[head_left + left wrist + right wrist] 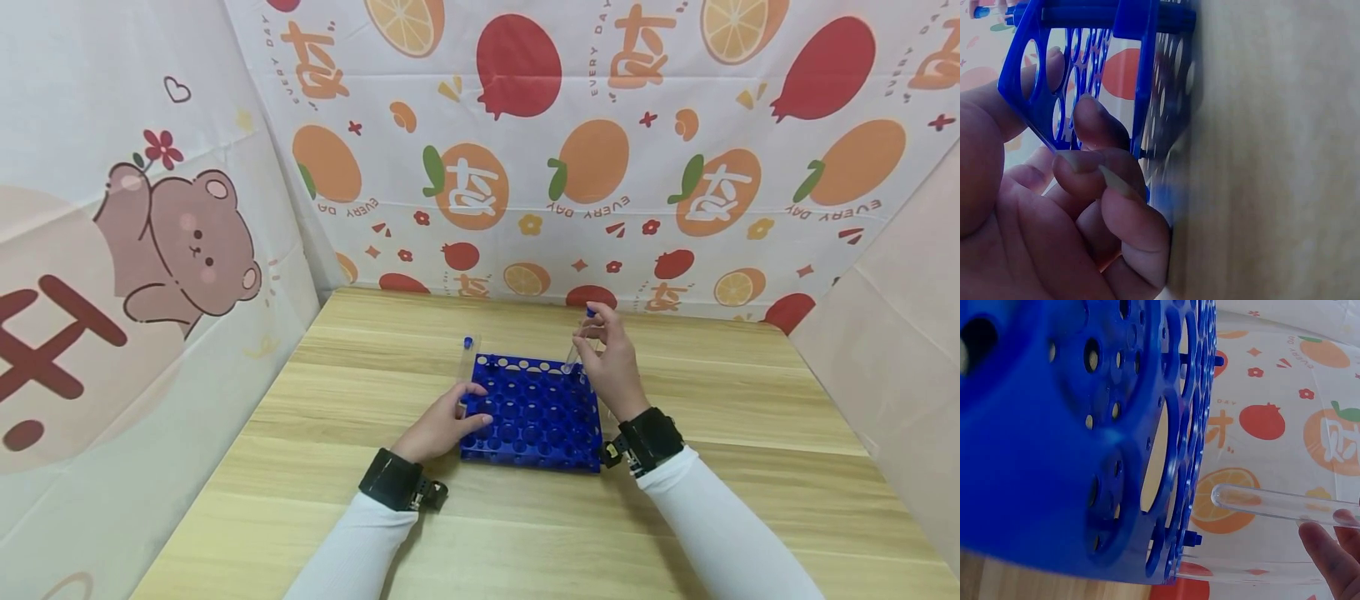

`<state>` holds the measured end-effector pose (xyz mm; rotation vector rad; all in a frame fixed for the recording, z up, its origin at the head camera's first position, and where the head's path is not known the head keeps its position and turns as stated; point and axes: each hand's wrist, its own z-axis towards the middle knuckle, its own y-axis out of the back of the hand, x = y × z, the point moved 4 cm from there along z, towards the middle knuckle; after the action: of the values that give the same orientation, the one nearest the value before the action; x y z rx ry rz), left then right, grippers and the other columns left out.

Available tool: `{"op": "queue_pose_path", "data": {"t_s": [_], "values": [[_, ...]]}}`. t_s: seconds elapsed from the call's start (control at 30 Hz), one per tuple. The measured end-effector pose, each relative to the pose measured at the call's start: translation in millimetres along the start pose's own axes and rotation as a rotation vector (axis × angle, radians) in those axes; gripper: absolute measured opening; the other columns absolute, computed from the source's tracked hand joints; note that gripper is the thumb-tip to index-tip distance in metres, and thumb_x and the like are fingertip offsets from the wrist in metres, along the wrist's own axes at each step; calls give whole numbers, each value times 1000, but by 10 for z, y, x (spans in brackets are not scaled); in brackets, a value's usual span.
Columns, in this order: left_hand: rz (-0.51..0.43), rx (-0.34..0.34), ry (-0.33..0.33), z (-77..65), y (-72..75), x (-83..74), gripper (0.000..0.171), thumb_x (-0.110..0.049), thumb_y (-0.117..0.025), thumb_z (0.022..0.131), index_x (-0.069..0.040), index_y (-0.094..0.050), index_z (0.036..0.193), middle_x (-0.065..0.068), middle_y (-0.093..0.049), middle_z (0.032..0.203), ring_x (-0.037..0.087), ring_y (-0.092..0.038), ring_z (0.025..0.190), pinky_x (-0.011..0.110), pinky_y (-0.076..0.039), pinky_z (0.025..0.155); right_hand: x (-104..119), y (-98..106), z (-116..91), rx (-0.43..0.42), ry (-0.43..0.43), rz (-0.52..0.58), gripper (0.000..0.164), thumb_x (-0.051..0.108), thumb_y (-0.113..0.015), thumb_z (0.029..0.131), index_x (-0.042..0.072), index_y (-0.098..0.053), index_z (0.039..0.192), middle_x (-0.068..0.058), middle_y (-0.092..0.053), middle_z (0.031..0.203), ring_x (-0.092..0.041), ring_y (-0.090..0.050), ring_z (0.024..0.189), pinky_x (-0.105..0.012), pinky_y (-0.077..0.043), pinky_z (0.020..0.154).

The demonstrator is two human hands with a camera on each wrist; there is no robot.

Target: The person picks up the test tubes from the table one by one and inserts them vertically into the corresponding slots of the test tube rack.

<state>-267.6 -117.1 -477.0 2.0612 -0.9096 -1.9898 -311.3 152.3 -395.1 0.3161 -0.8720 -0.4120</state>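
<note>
A blue test tube rack (528, 417) with rows of round holes stands on the table. My left hand (444, 423) grips its left end; in the left wrist view, curled fingers (1100, 122) lie against the rack's end plate (1022, 94). My right hand (617, 362) pinches a clear test tube (577, 346) near its blue cap (591, 312), above the rack's back right corner. This tube tilts, and in the right wrist view its rounded end (1225, 495) is apart from the rack. Another clear tube (1254, 570) stands at the rack's edge there.
A blue-capped tube (468, 343) stands at the rack's back left corner. The wooden table (750, 467) ends at a fruit-print cloth (525, 192) behind, with a bear-print cloth (67, 108) on the left and a plain pale cloth (911, 333) on the right.
</note>
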Motion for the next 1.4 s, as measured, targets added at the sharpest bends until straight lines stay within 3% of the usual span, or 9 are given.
{"op": "queue_pose_path", "data": {"t_s": [0.23, 0.83, 1.4], "values": [[2, 1, 0, 4, 2, 1, 41, -31, -66, 95, -22, -51, 132, -2, -41, 67, 14, -41, 55, 27, -35, 50, -10, -27, 25, 15, -43, 10, 52, -1, -58, 96, 14, -37, 141, -17, -56, 114, -30, -66, 105, -44, -59, 77], [-27, 14, 2, 2, -9, -1, 42, -29, -66, 95, -20, -50, 133, -2, -40, 66, 14, -39, 55, 26, -33, 49, -48, -69, 54, 59, -61, -20, 44, -1, -57, 97, 14, -39, 135, -15, -56, 112, -32, -66, 107, -45, -57, 85], [-12, 3, -8, 18, -8, 5, 43, -30, -67, 95, -21, -50, 133, -2, -39, 66, 14, -39, 55, 26, -33, 49, -61, -60, 87, 52, -72, -47, 34, 2, -59, 97, 7, -47, 128, -16, -59, 112, -32, -68, 102, -41, -56, 89]]}}
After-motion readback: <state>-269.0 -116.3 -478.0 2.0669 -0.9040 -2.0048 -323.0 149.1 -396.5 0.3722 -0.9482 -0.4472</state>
